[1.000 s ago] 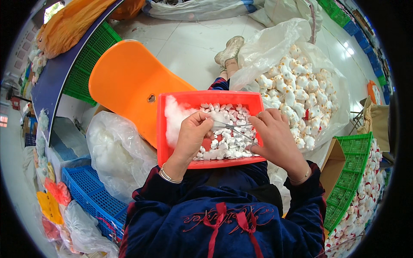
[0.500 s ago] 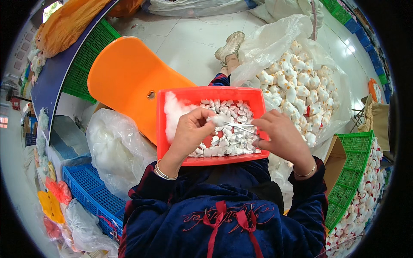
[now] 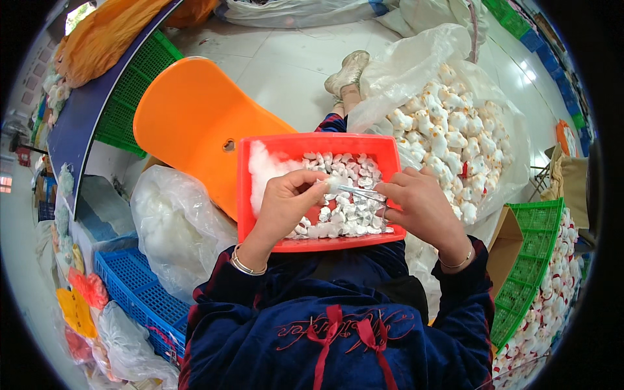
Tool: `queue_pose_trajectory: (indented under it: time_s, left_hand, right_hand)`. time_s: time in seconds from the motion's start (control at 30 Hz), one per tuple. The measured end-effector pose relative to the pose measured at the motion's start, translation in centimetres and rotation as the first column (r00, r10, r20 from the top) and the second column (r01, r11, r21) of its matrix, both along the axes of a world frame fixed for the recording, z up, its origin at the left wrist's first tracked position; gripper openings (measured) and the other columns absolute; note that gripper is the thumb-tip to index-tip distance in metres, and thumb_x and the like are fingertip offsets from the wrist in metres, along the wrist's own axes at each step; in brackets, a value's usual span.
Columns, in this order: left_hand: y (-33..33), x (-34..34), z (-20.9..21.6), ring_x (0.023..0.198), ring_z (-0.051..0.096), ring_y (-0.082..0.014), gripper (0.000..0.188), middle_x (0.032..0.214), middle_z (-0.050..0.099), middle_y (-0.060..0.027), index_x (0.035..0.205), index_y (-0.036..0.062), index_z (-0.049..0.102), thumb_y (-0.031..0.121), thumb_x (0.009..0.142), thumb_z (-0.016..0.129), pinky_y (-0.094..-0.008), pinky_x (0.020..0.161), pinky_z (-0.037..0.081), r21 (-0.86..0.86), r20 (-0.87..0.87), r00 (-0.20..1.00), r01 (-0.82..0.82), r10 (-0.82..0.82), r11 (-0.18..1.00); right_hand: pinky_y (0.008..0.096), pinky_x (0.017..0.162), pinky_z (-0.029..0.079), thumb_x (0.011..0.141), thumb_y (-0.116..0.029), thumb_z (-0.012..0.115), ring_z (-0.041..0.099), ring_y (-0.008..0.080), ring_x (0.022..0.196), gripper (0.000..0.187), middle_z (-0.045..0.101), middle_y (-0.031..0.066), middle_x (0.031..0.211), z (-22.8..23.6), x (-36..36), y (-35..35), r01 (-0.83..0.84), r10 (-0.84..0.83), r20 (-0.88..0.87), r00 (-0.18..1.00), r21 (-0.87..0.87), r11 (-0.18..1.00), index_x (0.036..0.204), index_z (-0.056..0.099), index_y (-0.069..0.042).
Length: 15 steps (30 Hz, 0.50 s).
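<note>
Pinching a small white piece (image 3: 333, 182) between thumb and forefinger, the left hand (image 3: 291, 198) held it over the red tray (image 3: 243, 195). The right hand (image 3: 419, 207) gripped a slim, scissor-like metal tool (image 3: 359, 191), its tip meeting the piece close to the left fingertips. The contact was tiny and partly covered by fingers, so whether the tip had gone inside the piece or only lay against it could not be told. Slipping seemed the likeliest trouble: a push slightly off line could have jabbed the left thumb or pierced the thin piece. A loose pinch might have let it drop among the many white pieces (image 3: 341, 218) below, where it would have been hard to pick out. The tray appeared to rest on the lap, so a shifted leg could have tipped pieces and white fluff (image 3: 262, 172) out.
</note>
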State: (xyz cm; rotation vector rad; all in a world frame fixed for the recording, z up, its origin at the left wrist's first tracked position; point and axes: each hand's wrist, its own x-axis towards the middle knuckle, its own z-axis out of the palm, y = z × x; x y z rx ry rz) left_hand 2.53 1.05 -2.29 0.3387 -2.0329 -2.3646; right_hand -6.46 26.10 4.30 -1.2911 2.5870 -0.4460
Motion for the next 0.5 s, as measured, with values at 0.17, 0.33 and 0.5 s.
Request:
queue_pose_trajectory:
  time_s: [0.17, 0.33, 0.5]
  left_hand:
    - [-0.5, 0.0, -0.6, 0.077, 0.067, -0.0084, 0.012, 0.092, 0.071, -0.0049, 0.106, -0.0012, 0.07, 0.006, 0.097, 0.067, -0.0223, 0.072, 0.057, 0.014, 0.035, 0.995, 0.095, -0.096, 0.995]
    - [-1.1, -0.2, -1.8, 0.07, 0.063, -0.0088, 0.011, 0.091, 0.07, -0.0055, 0.107, -0.0004, 0.067, 0.004, 0.099, 0.061, -0.0228, 0.069, 0.057, 0.403, 0.056, 0.998, -0.06, 0.041, 0.913]
    - [-0.6, -0.4, -1.9, 0.067, 0.061, -0.0082, 0.011, 0.089, 0.07, -0.0056, 0.107, -0.0003, 0.067, 0.004, 0.099, 0.061, -0.022, 0.066, 0.057, 0.526, 0.082, 0.997, -0.047, 0.005, 0.849]
  right_hand:
    - [0.0434, 0.087, 0.044, 0.076, -0.023, 0.082, 0.061, 0.0266, 0.103, 0.041, 0.066, 0.0051, 0.097, -0.5, -0.1, -0.3, -0.053, 0.053, 0.008, 0.999, 0.009, 0.999, 0.114, 0.072, -0.013]
    - [0.0475, 0.101, 0.044, 0.068, -0.024, 0.088, 0.055, 0.0337, 0.115, 0.066, 0.063, 0.0124, 0.114, -0.3, -0.7, 0.9, 0.035, -0.027, 0.083, 0.996, -0.097, 0.995, 0.126, 0.065, -0.005]
    - [0.0476, 0.1, 0.044, 0.067, -0.029, 0.09, 0.053, 0.0348, 0.12, 0.073, 0.061, 0.014, 0.119, -1.9, 0.2, 0.1, 0.038, -0.02, 0.105, 0.994, -0.174, 0.984, 0.131, 0.063, -0.005]
